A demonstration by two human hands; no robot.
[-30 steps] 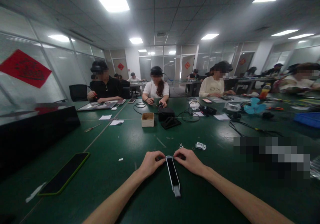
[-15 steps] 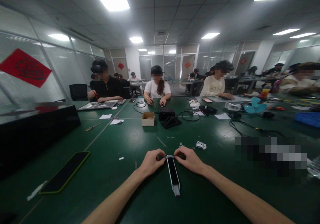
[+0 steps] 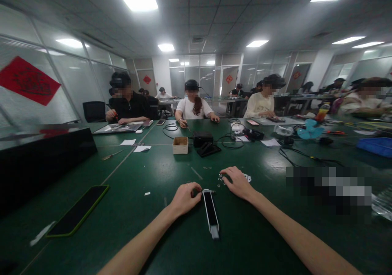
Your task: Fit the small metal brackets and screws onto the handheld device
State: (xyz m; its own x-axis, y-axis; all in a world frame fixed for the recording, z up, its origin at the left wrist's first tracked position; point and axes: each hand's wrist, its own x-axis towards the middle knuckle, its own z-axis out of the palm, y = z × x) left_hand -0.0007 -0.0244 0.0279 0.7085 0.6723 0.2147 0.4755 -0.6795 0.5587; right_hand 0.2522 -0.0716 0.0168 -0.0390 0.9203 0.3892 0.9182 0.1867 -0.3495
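Observation:
A long, narrow black part with a pale frame (image 3: 210,211) lies on the green table, its grey tab towards me. At its far left corner my left hand (image 3: 187,197) is closed in a pinch on its edge. A thin metal piece (image 3: 213,192) sticks out at the opposite side of that far end. My right hand (image 3: 237,183) is beyond it to the right, fingers apart and bent down over small metal nuts (image 3: 220,178). Part of a white metal bracket (image 3: 247,178) shows behind this hand.
To the left lies a phone with a green edge (image 3: 79,210). Further off stand a small cardboard box (image 3: 180,146) and a black box (image 3: 203,139). A blue fan blade (image 3: 310,129) and cables lie to the right. Co-workers sit across the table.
My right hand has let go of the part's far right corner and moved away and right to the small nuts. My left hand stays at the far left corner.

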